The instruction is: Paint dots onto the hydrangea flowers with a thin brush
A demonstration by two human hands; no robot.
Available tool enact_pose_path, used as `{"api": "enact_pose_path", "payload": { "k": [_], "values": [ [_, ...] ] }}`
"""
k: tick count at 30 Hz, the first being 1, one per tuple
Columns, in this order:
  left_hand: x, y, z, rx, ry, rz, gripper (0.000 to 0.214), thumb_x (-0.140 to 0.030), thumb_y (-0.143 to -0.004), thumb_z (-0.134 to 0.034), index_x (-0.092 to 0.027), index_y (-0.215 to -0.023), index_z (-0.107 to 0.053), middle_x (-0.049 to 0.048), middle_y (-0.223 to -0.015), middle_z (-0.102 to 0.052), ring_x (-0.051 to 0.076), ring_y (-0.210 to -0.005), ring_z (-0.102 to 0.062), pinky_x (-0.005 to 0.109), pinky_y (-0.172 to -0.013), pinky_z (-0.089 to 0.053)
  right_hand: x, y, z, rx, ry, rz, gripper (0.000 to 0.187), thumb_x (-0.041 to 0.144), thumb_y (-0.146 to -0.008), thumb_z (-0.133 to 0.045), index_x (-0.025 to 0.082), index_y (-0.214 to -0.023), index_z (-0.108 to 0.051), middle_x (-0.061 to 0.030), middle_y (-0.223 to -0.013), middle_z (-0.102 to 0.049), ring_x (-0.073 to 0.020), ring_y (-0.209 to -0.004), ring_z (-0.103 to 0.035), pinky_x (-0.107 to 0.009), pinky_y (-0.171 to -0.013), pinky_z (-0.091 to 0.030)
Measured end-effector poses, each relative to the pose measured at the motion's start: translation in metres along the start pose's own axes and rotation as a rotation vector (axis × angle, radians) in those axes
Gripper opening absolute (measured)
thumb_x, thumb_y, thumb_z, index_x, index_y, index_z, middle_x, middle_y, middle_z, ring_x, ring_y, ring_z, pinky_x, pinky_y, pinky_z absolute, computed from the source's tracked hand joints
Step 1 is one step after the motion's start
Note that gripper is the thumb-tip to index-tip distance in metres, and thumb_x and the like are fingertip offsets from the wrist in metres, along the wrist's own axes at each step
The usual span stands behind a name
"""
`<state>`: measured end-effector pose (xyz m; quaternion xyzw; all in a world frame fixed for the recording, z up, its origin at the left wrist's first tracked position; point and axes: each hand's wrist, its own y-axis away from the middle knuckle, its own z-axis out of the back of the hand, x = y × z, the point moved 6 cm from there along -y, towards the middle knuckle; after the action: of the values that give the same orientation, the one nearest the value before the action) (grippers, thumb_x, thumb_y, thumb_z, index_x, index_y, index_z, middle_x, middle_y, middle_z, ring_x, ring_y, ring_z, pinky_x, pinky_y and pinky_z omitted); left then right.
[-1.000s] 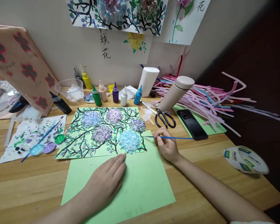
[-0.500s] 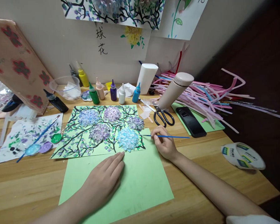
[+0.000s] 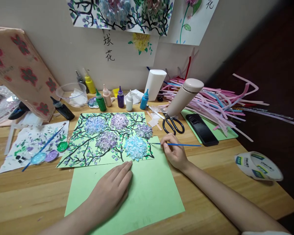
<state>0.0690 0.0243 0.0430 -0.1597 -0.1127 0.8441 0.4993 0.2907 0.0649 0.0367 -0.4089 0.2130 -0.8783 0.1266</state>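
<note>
My left hand (image 3: 110,192) lies flat, fingers together and stretched out, on a blank green sheet (image 3: 152,192), its fingertips at the lower edge of a painted flower picture (image 3: 105,138). My right hand (image 3: 175,153) pinches a thin blue paintbrush (image 3: 183,145) that lies nearly level. The brush tip points left at the picture's right edge, beside a light blue paper flower (image 3: 136,147). The picture shows black branches, small leaves and several raised purple and blue blooms.
Small paint bottles (image 3: 120,98) line the back of the wooden table (image 3: 26,192). Black scissors (image 3: 172,124), a beige flask (image 3: 183,97), a black phone (image 3: 202,130), a heap of pipe cleaners (image 3: 218,101), a tape roll (image 3: 258,166) at right. A paint-smeared sheet (image 3: 29,143) with another brush at left.
Only the camera shifted a little down and back up. Both hands and the brush keep the same places on the sheets.
</note>
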Motion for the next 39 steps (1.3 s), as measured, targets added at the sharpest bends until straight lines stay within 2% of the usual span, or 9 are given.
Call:
{"api": "enact_pose_path", "payload": {
  "k": [6, 11, 16, 25, 29, 32, 33, 35, 39],
  "values": [
    [0.0, 0.001, -0.002, 0.009, -0.003, 0.0, 0.029, -0.007, -0.083, -0.036, -0.008, -0.104, -0.057, 0.0155, -0.122, -0.056, 0.024, -0.109, -0.054, 0.036, -0.087, -0.051, 0.001, 0.001, 0.0, -0.013, 0.038, 0.006, 0.009, 0.015, -0.082, -0.041, 0.022, -0.08, -0.047, -0.0016, -0.071, -0.052, -0.0184, -0.072, -0.049, -0.034, -0.067, -0.039],
    [-0.001, 0.0, -0.002, 0.011, -0.005, 0.0, 0.029, -0.006, -0.082, -0.036, -0.008, -0.103, -0.057, 0.0157, -0.122, -0.056, 0.025, -0.109, -0.054, 0.036, -0.087, -0.051, 0.009, 0.001, 0.0, -0.005, 0.051, 0.093, 0.012, 0.013, -0.082, -0.041, 0.023, -0.08, -0.045, -0.001, -0.068, -0.051, -0.0188, -0.07, -0.049, -0.034, -0.065, -0.038],
    [0.0, 0.0, -0.002, 0.013, 0.008, 0.017, 0.031, -0.006, -0.082, -0.036, -0.01, -0.106, -0.056, 0.0149, -0.122, -0.056, 0.023, -0.11, -0.054, 0.035, -0.088, -0.051, 0.009, 0.001, -0.002, 0.039, 0.077, 0.069, 0.012, 0.014, -0.082, -0.041, 0.024, -0.08, -0.047, -0.0016, -0.07, -0.052, -0.0189, -0.07, -0.049, -0.034, -0.065, -0.039],
    [0.001, 0.003, -0.007, 0.046, 0.009, 0.032, 0.03, -0.007, -0.083, -0.036, -0.01, -0.106, -0.055, 0.0138, -0.124, -0.054, 0.024, -0.112, -0.052, 0.037, -0.089, -0.05, 0.005, 0.003, -0.002, 0.017, 0.053, 0.064, 0.012, 0.013, -0.082, -0.042, 0.023, -0.08, -0.048, -0.0016, -0.071, -0.053, -0.0185, -0.07, -0.05, -0.033, -0.065, -0.039],
    [-0.001, 0.005, -0.012, 0.073, 0.006, 0.057, 0.028, -0.008, -0.083, -0.037, -0.01, -0.106, -0.053, 0.0141, -0.125, -0.053, 0.024, -0.113, -0.051, 0.037, -0.092, -0.048, 0.006, 0.006, 0.002, -0.042, 0.001, 0.082, 0.011, 0.014, -0.083, -0.043, 0.023, -0.081, -0.049, -0.0016, -0.071, -0.053, -0.0194, -0.072, -0.051, -0.035, -0.068, -0.04],
    [-0.004, 0.006, -0.013, 0.111, -0.006, 0.068, 0.025, -0.012, -0.083, -0.04, -0.008, -0.105, -0.053, 0.0151, -0.127, -0.05, 0.024, -0.115, -0.048, 0.035, -0.096, -0.044, 0.021, -0.004, 0.001, -0.099, -0.104, 0.089, 0.011, 0.016, -0.084, -0.044, 0.024, -0.083, -0.051, -0.002, -0.073, -0.054, -0.02, -0.074, -0.052, -0.036, -0.07, -0.04],
    [-0.005, 0.006, -0.013, 0.118, -0.017, 0.069, 0.024, -0.013, -0.084, -0.041, -0.008, -0.104, -0.053, 0.0155, -0.127, -0.05, 0.024, -0.115, -0.048, 0.034, -0.097, -0.043, 0.031, -0.011, -0.005, -0.082, -0.136, 0.087, 0.01, 0.017, -0.084, -0.044, 0.024, -0.084, -0.052, -0.0026, -0.076, -0.055, -0.0202, -0.076, -0.053, -0.035, -0.072, -0.04],
    [-0.006, 0.005, -0.012, 0.118, -0.044, 0.063, 0.023, -0.016, -0.086, -0.041, -0.007, -0.104, -0.053, 0.0162, -0.126, -0.05, 0.024, -0.113, -0.048, 0.033, -0.096, -0.042, 0.058, -0.03, -0.025, 0.029, -0.179, 0.097, 0.011, 0.019, -0.086, -0.045, 0.024, -0.088, -0.054, -0.0036, -0.082, -0.056, -0.0203, -0.082, -0.054, -0.034, -0.074, -0.041],
    [-0.007, 0.005, -0.013, 0.126, -0.046, 0.018, 0.021, -0.017, -0.085, -0.042, -0.008, -0.101, -0.053, 0.0152, -0.112, -0.057, 0.024, -0.102, -0.053, 0.034, -0.087, -0.045, 0.132, -0.071, -0.097, 0.405, -0.226, 0.22, 0.015, 0.02, -0.09, -0.041, 0.023, -0.093, -0.055, -0.0042, -0.089, -0.059, -0.0194, -0.087, -0.054, -0.032, -0.077, -0.041]
  ]
}}
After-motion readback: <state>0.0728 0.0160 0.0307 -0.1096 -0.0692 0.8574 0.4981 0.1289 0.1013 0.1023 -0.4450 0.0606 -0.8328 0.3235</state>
